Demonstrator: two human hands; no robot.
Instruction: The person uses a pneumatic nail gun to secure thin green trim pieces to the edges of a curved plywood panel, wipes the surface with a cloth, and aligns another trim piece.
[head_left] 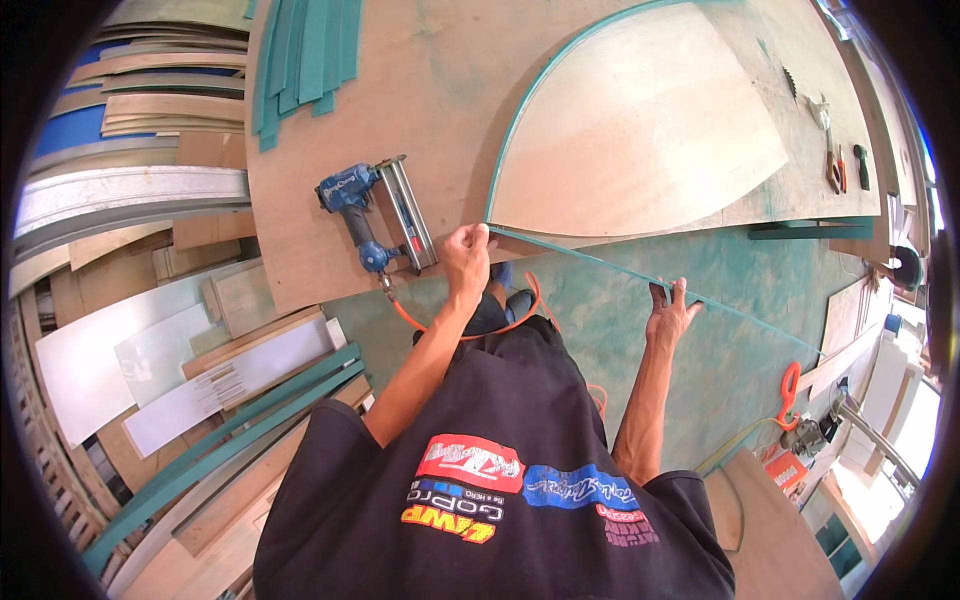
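A thin teal-edged strip (585, 256) runs from the near left corner of a curved wooden panel (640, 130) out over the floor to the right. My left hand (468, 262) pinches it at that corner, thumb and fingers closed. Farther along, my right hand (672, 318) grips the same strip between thumb and fingers. Teal edging (528, 105) follows the panel's rounded left side. To the left of my left hand, a blue nail gun (355, 205) lies on the wooden tabletop (430, 100), joined to an orange air hose (408, 317).
Teal strips (308, 60) are piled at the table's far left. A hammer (828, 140) and a dark-handled tool (861, 166) lie at the far right. Boards (200, 400) are stacked on my left. An orange-handled item (789, 393) stands on the right.
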